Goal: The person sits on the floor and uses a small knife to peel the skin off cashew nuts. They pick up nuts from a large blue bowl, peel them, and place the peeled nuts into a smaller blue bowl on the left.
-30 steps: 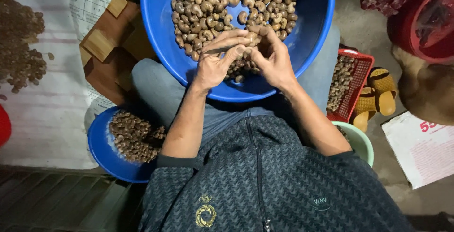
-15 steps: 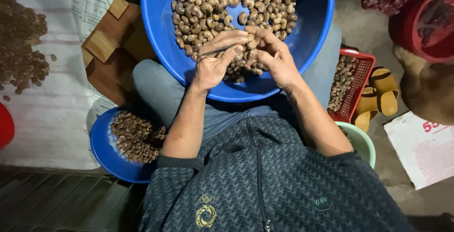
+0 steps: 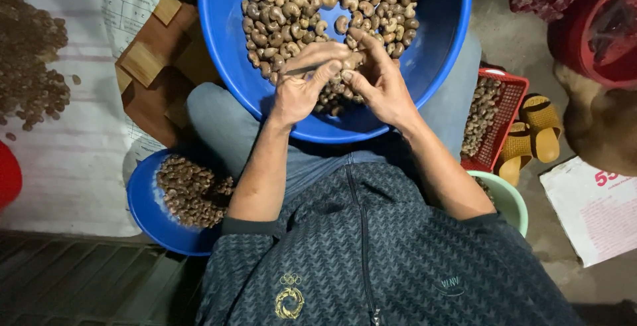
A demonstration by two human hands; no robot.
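Observation:
A big blue basin (image 3: 229,67) rests on my lap, filled with several brown cashew nuts (image 3: 312,0). Over its near side, my left hand (image 3: 302,87) grips a thin dark blade-like tool (image 3: 302,70) that points right. My right hand (image 3: 378,80) pinches one cashew nut (image 3: 348,74) between thumb and fingers, right at the tool's tip. Both hands touch each other above the nuts.
A smaller blue bowl (image 3: 142,210) of nuts sits by my left knee. A red mesh basket (image 3: 511,110) of nuts and a pale green bowl (image 3: 514,196) lie on my right. Wooden blocks (image 3: 142,60), a loose nut pile (image 3: 30,60), yellow sandals (image 3: 531,133) and a red tub (image 3: 597,27) surround me.
Both hands stay together over the basin; the fingers shifted slightly around the nut and the tool, and the view moved a little.

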